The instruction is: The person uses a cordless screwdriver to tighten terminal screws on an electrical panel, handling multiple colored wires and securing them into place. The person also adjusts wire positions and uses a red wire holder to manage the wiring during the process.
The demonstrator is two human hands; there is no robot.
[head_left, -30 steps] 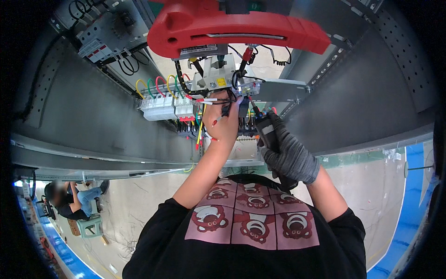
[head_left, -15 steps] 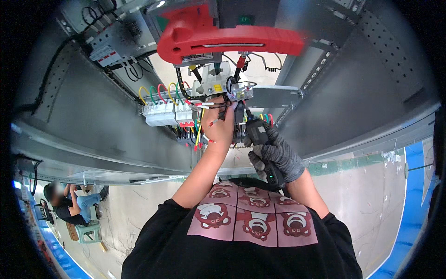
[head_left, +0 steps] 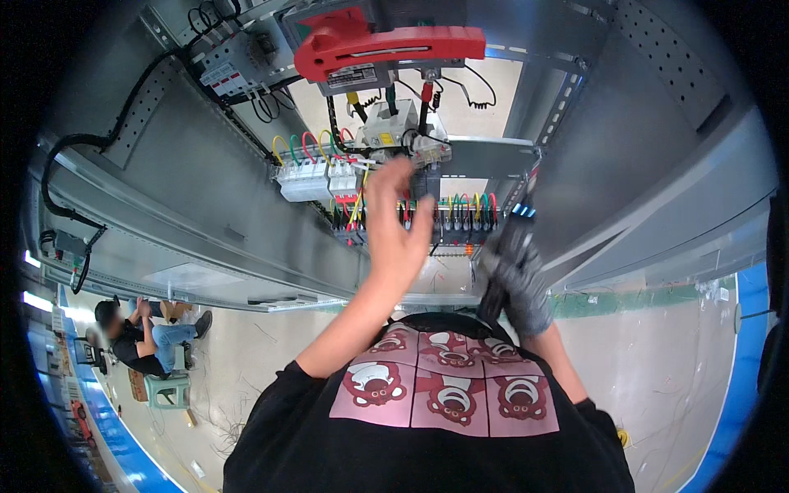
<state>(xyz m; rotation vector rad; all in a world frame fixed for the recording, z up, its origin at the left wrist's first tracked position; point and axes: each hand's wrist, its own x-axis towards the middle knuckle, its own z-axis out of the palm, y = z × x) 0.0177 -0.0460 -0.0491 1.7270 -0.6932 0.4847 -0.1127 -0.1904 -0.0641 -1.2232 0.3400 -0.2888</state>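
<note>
My bare left hand (head_left: pixel 398 222) is raised in front of the wiring, its thumb and fingers apart and nothing held, slightly blurred. Just beyond its fingertips sits a grey-white electrical component (head_left: pixel 390 130) with a clear cover (head_left: pixel 429 153) and dark cables. My right hand (head_left: pixel 521 292), in a grey knit glove, is wrapped round a black electric screwdriver (head_left: pixel 515 242) with small lights glowing near its front. The screwdriver points up and away, apart from the wiring. Left of my left hand is a row of white circuit breakers (head_left: pixel 306 181) with yellow, green and red wires.
A red handle (head_left: pixel 390 49) juts out above the wiring. Grey cabinet walls (head_left: pixel 649 164) flank both sides. A terminal strip (head_left: pixel 464 222) with coloured wires runs behind my hands. At left, another person (head_left: pixel 152 341) sits on a green stool (head_left: pixel 167 390).
My left hand has drawn back from the component and its fingers have spread. My right hand has swung the screwdriver away from the wiring to the right. The view has shifted a little.
</note>
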